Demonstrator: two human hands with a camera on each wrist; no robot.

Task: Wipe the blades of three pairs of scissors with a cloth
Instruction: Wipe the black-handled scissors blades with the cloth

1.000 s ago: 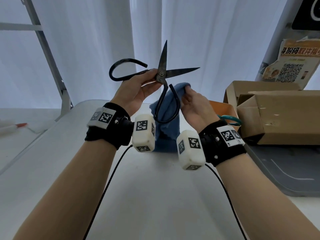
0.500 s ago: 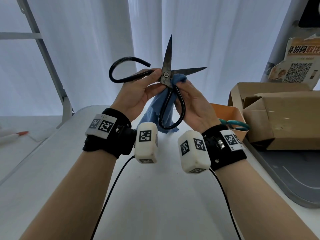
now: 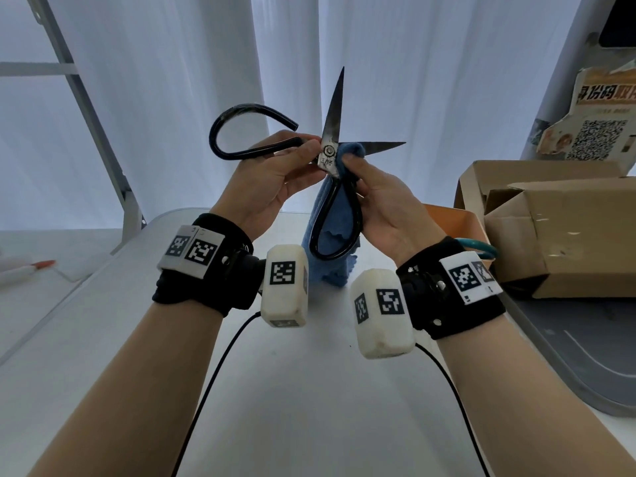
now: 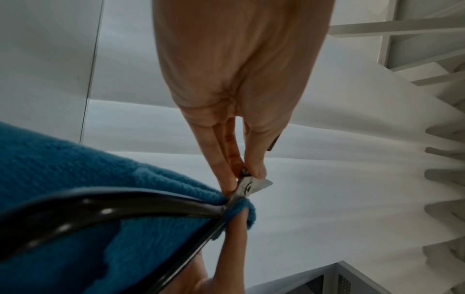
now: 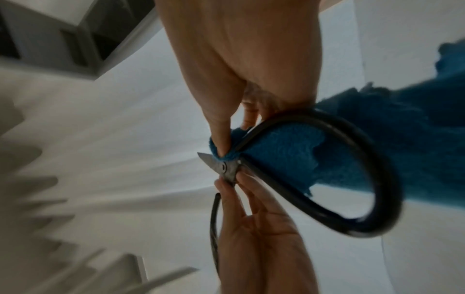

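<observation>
The black scissors [image 3: 329, 156] are pinched at the pivot by the left hand [image 3: 265, 180] and held raised above the white table [image 3: 309, 390], blades spread. The blue cloth [image 3: 327, 242] is pinched against the blade base by the right hand [image 3: 382, 204].

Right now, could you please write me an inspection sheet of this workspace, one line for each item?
Surface: white table, grey tray at its right edge.
Job's things: black scissors held up, blades spread; blue cloth pressed at the pivot, rest hanging down. Teal scissor handle beside the orange bin.
Clutter: cardboard box; red-tipped pen on the left.
Grippers: left hand pinches the scissors near the pivot; right hand pinches the cloth onto the blade.
Cables: black wrist cables over the table.
Surroundings: white curtains, QR poster.
</observation>
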